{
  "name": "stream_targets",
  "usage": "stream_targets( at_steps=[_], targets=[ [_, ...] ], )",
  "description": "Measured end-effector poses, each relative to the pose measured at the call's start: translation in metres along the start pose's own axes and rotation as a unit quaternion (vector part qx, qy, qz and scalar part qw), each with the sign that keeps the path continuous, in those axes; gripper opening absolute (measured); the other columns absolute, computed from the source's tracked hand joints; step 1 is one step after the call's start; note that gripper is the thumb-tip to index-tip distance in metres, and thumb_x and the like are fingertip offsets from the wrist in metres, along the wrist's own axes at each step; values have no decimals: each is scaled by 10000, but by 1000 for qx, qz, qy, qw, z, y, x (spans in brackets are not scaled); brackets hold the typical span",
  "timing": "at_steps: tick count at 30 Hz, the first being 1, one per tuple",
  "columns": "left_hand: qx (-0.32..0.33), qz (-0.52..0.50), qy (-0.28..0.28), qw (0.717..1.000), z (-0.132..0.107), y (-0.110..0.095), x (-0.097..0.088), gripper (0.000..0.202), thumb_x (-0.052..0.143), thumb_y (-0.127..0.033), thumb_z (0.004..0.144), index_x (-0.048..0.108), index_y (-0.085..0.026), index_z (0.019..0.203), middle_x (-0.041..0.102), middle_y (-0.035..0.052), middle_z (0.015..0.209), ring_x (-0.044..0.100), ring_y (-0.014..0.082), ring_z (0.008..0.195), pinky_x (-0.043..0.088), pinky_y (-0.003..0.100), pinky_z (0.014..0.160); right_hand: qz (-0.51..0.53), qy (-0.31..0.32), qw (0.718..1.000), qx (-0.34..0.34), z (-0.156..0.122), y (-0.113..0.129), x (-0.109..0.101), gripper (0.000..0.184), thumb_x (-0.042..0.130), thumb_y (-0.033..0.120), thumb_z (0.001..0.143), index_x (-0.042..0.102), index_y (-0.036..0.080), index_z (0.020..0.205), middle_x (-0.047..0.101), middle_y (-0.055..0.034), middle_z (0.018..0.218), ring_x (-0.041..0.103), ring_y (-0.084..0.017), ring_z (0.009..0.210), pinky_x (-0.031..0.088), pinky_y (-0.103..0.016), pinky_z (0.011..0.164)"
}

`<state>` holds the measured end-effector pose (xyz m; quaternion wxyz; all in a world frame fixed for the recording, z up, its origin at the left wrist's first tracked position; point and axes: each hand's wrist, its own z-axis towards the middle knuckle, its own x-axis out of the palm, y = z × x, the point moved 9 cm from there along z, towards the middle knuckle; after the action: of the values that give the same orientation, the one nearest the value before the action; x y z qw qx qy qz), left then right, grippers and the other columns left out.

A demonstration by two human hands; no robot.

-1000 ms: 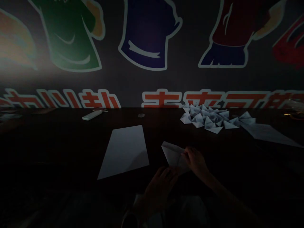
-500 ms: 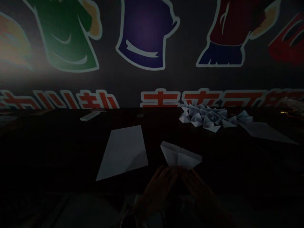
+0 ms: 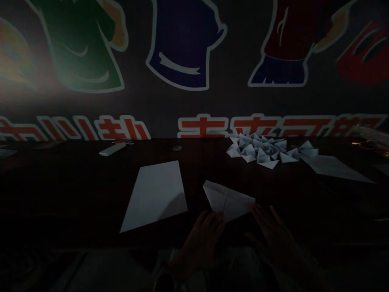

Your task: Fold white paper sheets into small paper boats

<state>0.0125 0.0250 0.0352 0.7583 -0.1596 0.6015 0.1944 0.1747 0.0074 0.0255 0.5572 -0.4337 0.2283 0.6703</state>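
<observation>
In dim light, a folded sheet of white paper lies on the dark table, with a crease down its middle and a narrow band along its far edge. My left hand holds its near corner, with bent fingertips pressed on the paper. My right hand is open at the paper's right corner, its fingertips touching or just beside that corner and its thumb spread away. A flat white sheet of paper rests to the left of the folded one.
A pile of folded white paper pieces stands at the back right, with another flat paper sheet beside it. A white elongated object and a small round item lie near the painted wall.
My right hand has moved right, from the near corner beside my left hand to the paper's right corner, and its fingers have spread. The left hand stays at the near corner.
</observation>
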Motion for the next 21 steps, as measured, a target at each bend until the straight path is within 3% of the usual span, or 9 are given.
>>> stream_targets(
  at_steps=[4,10,16,21],
  targets=[
    [-53,42,-22,997,22,-11,10,678,302,-580,881,233,-184,1426,476,100,1321,391,296,1203,205,522,1057,-22,0,1000,-1,0,-1,3,610,459,476,847,449,62,1295,503,-194,1302,451,-293,1226,198,-526,1080],
    [-67,40,-27,997,15,-16,19,707,311,-564,887,229,-108,1421,366,126,1417,293,286,1293,232,481,1066,-27,-5,1000,9,-1,0,1,596,460,431,856,407,59,1319,480,-176,1331,439,-280,1238,190,-516,1085],
    [1,-5,-50,999,-11,-5,-5,694,339,-541,897,210,-105,1421,312,107,1453,273,227,1332,238,373,1098,-3,-7,1000,16,2,-1,-2,606,460,451,855,386,101,1344,493,-156,1326,459,-285,1221,227,-527,1070],
    [37,-20,-45,998,-21,-2,-20,595,332,-507,919,257,-170,1403,404,40,1408,315,179,1312,215,369,1109,-4,-34,999,5,1,0,-5,578,473,441,847,423,115,1323,520,-150,1303,468,-291,1210,267,-528,1050]
  ],
)
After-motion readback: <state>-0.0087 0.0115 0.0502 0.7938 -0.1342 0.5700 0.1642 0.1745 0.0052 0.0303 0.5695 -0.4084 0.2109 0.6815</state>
